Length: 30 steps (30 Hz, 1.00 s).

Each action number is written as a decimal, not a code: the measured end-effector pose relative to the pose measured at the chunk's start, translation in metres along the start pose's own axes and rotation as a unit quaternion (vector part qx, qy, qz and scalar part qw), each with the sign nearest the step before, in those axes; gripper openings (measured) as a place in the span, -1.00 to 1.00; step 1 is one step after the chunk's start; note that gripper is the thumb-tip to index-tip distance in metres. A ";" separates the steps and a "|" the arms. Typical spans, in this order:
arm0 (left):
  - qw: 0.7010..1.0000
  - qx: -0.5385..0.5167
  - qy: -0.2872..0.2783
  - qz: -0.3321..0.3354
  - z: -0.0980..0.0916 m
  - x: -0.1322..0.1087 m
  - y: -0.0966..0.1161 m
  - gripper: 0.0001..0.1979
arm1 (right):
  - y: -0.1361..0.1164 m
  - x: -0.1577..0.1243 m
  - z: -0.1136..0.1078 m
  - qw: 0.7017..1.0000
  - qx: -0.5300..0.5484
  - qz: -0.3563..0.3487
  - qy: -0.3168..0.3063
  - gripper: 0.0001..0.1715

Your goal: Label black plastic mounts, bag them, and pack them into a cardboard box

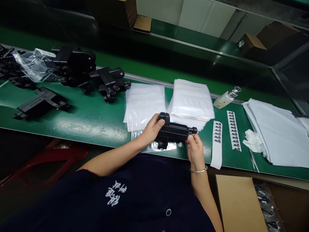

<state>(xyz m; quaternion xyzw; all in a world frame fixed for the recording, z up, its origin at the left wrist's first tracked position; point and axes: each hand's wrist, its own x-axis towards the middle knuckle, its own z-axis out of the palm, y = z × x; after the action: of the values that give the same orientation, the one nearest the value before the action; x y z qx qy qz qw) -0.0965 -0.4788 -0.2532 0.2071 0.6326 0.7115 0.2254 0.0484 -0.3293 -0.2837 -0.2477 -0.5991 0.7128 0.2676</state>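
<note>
A black plastic bracket-like device (175,131) with small rollers or knobs at its ends is held level above the near edge of the bench. My left hand (154,129) wraps round its left end, with the thumb on top. At the other end, my right hand (195,146) pinches the lower right corner, just beneath a small protruding knob. Under and behind the device lie a thin spread of clear plastic bags (146,100) and a thicker stack of bags (191,98).
Similar black devices (42,101) lie at the left, near crumpled clear plastic (36,66). To the right are a pump bottle (227,98), two label strips (233,130), tweezers (254,161) and white sheets (280,132). An open cardboard box (241,203) stands below the front edge.
</note>
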 end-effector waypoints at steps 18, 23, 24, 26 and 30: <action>0.997 -0.020 0.039 -0.070 0.004 -0.003 -0.003 -0.32 | 0.000 -0.006 -0.008 0.988 -0.147 0.004 0.043 -0.49; 0.996 -0.079 -0.010 -0.047 0.006 0.002 -0.004 -0.37 | 0.045 0.016 -0.025 0.995 0.030 0.068 0.067 -0.38; 0.995 -0.090 -0.015 -0.042 0.006 0.002 -0.003 -0.38 | 0.054 0.020 -0.027 0.993 0.067 0.077 0.061 -0.37; 0.993 -0.109 -0.025 -0.038 0.008 0.000 -0.001 -0.40 | 0.068 0.023 -0.026 0.988 0.120 0.068 0.075 -0.38; 0.993 -0.109 -0.026 -0.022 0.012 -0.010 -0.007 -0.45 | 0.079 0.020 -0.013 0.971 0.185 -0.026 0.147 -0.46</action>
<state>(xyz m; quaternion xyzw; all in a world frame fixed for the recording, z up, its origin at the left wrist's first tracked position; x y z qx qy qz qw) -0.0806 -0.4744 -0.2584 0.1855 0.5494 0.7658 0.2782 0.0360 -0.3173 -0.3641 -0.2801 -0.4170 0.7600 0.4124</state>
